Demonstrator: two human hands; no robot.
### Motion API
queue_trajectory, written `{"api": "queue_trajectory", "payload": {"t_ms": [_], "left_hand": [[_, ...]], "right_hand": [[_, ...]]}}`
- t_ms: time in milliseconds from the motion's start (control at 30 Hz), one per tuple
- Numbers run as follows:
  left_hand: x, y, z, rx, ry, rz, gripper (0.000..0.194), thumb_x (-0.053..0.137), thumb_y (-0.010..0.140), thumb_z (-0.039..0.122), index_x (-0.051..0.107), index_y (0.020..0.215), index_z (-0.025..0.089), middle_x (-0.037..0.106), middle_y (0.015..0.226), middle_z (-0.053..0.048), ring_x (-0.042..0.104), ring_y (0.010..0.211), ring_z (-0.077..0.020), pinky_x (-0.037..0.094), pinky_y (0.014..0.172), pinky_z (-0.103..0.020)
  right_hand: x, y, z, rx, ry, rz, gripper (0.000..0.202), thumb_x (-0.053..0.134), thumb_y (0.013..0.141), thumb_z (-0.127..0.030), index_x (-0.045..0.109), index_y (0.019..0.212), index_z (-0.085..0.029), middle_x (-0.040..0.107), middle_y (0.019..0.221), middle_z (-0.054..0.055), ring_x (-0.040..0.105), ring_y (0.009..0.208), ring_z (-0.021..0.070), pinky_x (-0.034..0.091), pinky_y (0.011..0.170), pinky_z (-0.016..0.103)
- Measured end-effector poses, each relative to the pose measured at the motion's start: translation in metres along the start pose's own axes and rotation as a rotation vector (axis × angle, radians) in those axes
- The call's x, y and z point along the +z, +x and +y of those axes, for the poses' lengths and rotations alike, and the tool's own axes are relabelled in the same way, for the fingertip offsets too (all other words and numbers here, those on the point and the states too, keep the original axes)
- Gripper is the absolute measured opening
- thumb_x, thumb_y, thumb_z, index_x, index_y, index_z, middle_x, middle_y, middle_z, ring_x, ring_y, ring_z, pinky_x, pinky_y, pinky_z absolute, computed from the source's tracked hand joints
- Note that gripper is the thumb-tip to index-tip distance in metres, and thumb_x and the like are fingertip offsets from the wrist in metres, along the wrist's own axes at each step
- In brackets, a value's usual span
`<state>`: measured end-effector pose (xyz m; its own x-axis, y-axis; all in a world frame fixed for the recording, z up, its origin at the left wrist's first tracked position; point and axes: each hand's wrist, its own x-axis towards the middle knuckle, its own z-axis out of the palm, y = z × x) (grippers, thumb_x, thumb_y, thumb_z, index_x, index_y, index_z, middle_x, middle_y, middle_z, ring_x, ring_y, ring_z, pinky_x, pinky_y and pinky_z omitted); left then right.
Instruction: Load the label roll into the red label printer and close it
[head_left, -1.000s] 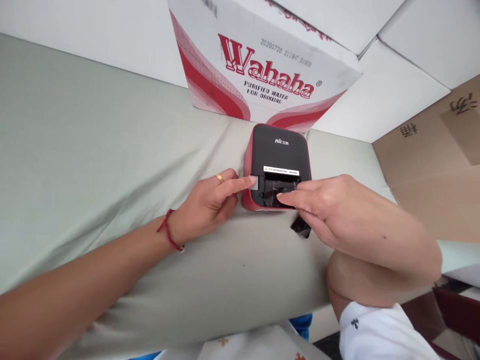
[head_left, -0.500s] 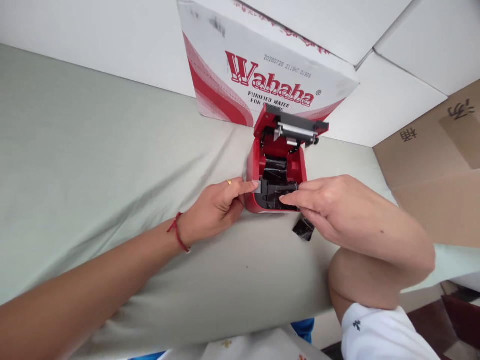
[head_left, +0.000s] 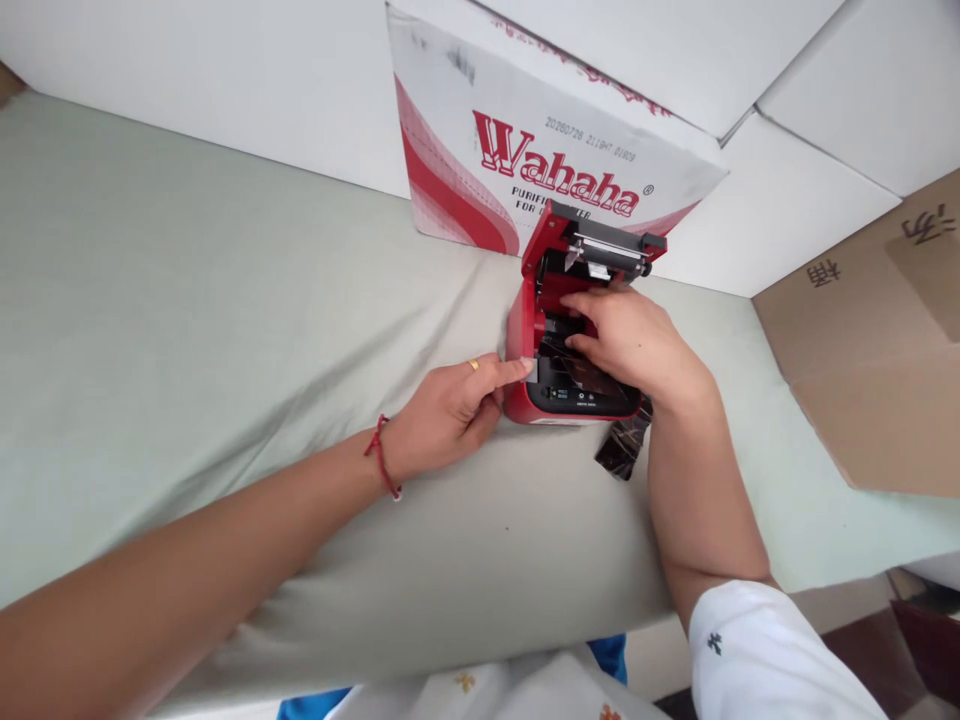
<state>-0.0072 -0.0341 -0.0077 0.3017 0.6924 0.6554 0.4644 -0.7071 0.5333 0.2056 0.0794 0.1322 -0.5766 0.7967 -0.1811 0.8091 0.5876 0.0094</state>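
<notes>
A small red and black label printer (head_left: 517, 395) stands on the cloth with its lid (head_left: 607, 245) raised. Glossy black film (head_left: 592, 378) lies across its inside, and a loose tail of film (head_left: 621, 452) hangs past its front right corner. My left hand (head_left: 457, 410) is at the printer's left side, its index finger pressing a grey tab by the rim and its other fingers curled. Under the lid, my right hand (head_left: 637, 335) reaches into the compartment from the right. Its thumb and forefinger are spread apart over the film; its other fingers are partly hidden.
A white and red Wahaha water carton (head_left: 450, 170) stands right behind the printer. White boxes (head_left: 810, 160) rise beside it. A brown cardboard box (head_left: 877, 370) is on the right. The pale green cloth (head_left: 225, 260) has creases on the left.
My right hand has moved from the front film deep into the compartment, uncovering the front panel's buttons. More film now hangs at the right. My left finger stays on the grey tab.
</notes>
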Motion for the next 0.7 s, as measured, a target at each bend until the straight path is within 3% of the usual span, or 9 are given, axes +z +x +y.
{"api": "queue_trajectory", "payload": {"t_ms": [167,367,500,700], "left_hand": [[0.001,-0.001,-0.001,-0.003,-0.012,0.013,0.061,0.047,0.099,0.001,0.051,0.154,0.026,0.061,0.088,0.005,0.059,0.070,-0.0114,0.051,0.070,-0.022],[-0.002,0.000,-0.001,0.000,-0.017,0.001,0.063,0.046,0.099,0.000,0.050,0.155,0.027,0.059,0.087,0.005,0.057,0.067,-0.0107,0.049,0.067,-0.021],[-0.009,0.005,0.003,0.027,-0.015,-0.023,0.065,0.049,0.099,-0.001,0.050,0.156,0.029,0.054,0.082,0.007,0.051,0.061,-0.0106,0.045,0.062,-0.021],[-0.012,0.007,0.002,0.013,-0.040,-0.033,0.066,0.050,0.101,0.000,0.049,0.158,0.031,0.054,0.082,0.007,0.050,0.060,-0.0101,0.045,0.060,-0.021]], "right_hand": [[-0.002,-0.001,-0.007,0.045,-0.057,-0.006,0.037,0.068,0.098,-0.022,0.076,0.134,-0.019,0.081,0.130,0.014,0.072,0.115,0.0318,0.048,0.081,0.038],[-0.007,-0.003,-0.008,-0.003,-0.057,-0.041,0.034,0.068,0.100,-0.022,0.078,0.133,-0.019,0.076,0.140,0.014,0.068,0.127,0.0336,0.050,0.086,0.039],[-0.009,-0.003,-0.013,0.016,-0.113,-0.100,0.028,0.068,0.099,-0.022,0.082,0.124,-0.018,0.078,0.132,0.016,0.069,0.124,0.0347,0.050,0.085,0.039],[-0.016,-0.013,-0.005,-0.015,0.076,-0.048,0.027,0.069,0.099,-0.021,0.079,0.123,-0.017,0.077,0.132,0.014,0.070,0.116,0.0280,0.049,0.089,0.036]]}}
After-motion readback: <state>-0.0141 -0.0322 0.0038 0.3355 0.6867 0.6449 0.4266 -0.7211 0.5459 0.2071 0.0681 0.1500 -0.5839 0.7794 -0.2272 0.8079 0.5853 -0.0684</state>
